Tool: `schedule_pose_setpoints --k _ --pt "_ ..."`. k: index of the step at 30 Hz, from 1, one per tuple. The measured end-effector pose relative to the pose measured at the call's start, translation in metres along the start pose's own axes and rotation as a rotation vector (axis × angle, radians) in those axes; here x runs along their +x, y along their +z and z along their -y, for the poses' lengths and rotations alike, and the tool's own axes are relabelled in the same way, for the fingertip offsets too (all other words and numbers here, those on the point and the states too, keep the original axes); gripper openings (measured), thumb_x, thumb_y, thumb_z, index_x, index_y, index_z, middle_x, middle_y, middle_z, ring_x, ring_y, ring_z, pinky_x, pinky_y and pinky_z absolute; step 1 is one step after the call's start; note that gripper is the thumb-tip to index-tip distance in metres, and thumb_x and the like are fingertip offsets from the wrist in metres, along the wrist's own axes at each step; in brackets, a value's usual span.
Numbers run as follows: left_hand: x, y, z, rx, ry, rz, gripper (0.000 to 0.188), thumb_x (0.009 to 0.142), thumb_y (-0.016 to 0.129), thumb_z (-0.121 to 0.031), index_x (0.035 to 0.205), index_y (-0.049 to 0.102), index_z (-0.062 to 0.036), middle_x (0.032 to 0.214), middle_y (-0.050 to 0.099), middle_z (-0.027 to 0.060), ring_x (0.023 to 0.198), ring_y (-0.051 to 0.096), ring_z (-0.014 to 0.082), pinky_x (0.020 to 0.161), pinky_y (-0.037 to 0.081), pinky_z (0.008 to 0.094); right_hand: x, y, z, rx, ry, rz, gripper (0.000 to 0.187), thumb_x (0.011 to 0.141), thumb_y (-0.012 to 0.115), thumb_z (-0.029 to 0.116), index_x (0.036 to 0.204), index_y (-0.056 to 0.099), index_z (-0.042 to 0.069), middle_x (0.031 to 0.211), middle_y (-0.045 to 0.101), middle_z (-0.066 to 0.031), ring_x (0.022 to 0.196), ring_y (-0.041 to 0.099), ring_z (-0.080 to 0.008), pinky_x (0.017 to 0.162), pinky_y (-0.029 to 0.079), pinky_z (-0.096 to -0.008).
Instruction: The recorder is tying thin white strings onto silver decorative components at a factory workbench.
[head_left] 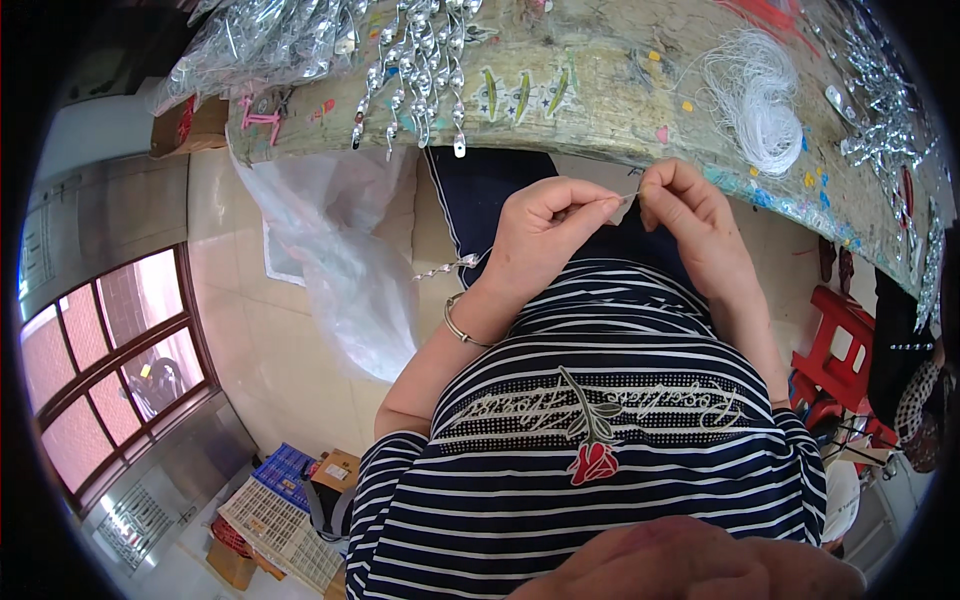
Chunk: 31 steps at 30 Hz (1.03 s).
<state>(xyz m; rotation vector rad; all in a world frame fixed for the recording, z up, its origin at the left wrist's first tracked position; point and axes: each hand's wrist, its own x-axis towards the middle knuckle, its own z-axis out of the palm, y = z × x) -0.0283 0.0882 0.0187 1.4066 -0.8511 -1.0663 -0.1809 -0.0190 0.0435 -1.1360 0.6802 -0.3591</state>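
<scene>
My left hand [548, 232] and my right hand [697, 218] meet just off the table's near edge, in front of my body. The fingertips of both are pinched together. Between them shows a thin, pale sliver [629, 197], too small to name; it may be a bit of thread. A twisted silver strip [447, 268] sticks out to the left from behind my left wrist, and what holds it is hidden. Nearest on the table are three green-and-white stickers [522, 97] and, to the right, a loose hank of white string [762, 105].
Twisted silver strips [425, 60] hang over the edge of the worn table [600, 60], beside clear plastic-wrapped pieces [265, 50]. More silver strips [890, 135] lie at right. Below hangs a translucent plastic sheet [340, 260]. A red stool [838, 340] stands at right, crates [285, 525] at lower left.
</scene>
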Motion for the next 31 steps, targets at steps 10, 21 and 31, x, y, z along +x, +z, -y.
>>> schedule_pose_setpoints --k 10,21,31 --pt "0.000 0.002 -0.003 -0.019 -0.046 0.001 0.009 0.084 0.064 -0.002 0.092 0.067 0.0013 0.084 0.065 0.0017 0.077 0.056 0.0045 0.069 0.045 0.0185 0.001 0.003 -0.010 -0.464 -0.195 -0.081 0.005 0.092 0.053 0.009 0.092 0.052 0.004 0.081 0.048 0.0043 0.074 0.044 -0.0035 0.067 0.037 -0.0176" --pt "-0.001 -0.001 0.003 -0.129 -0.035 -0.018 0.010 0.084 0.064 -0.001 0.093 0.067 0.0013 0.086 0.065 0.0025 0.078 0.056 0.0050 0.070 0.044 0.0186 -0.001 0.005 -0.007 -0.380 -0.101 -0.005 0.008 0.094 0.052 0.012 0.093 0.051 0.004 0.077 0.047 0.0041 0.074 0.044 -0.0034 0.069 0.037 -0.0178" --pt "-0.001 0.000 0.004 -0.149 -0.076 0.046 0.015 0.087 0.061 -0.002 0.101 0.065 0.0008 0.092 0.065 0.0032 0.085 0.057 0.0066 0.076 0.045 0.0192 0.001 0.003 -0.005 -0.132 0.013 -0.017 0.010 0.094 0.052 0.015 0.096 0.053 0.005 0.077 0.049 0.0037 0.073 0.044 -0.0051 0.068 0.037 -0.0192"
